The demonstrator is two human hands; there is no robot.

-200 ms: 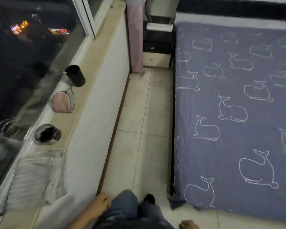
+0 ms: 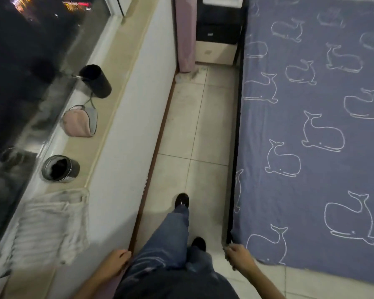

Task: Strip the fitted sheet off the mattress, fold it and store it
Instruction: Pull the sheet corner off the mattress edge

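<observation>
The grey-blue fitted sheet [image 2: 324, 173] with white whale outlines lies stretched flat over the mattress on the right. Its near-left corner [image 2: 242, 238] hangs over the dark bed edge. My right hand [image 2: 239, 256] is just in front of that corner, fingers loosely curled, and I see no cloth in it. Beside my left thigh hangs my left hand [image 2: 117, 262], fingers relaxed and holding nothing. My legs in jeans and black shoes stand in the aisle between the bed and the wall.
A narrow tiled aisle [image 2: 194, 134] runs between the bed and a white wall under a window sill [image 2: 108, 83]. On the sill stand a black cup [image 2: 95, 80], a pink pouch [image 2: 79, 121], a tin [image 2: 59, 168] and a folded cloth [image 2: 50, 225]. A nightstand [image 2: 218, 37] and a pink curtain [image 2: 185, 33] close the far end.
I have stepped forward along the aisle. My right hand has risen into view next to the sheet's near-left corner, and my left hand has swung down beside my thigh.
</observation>
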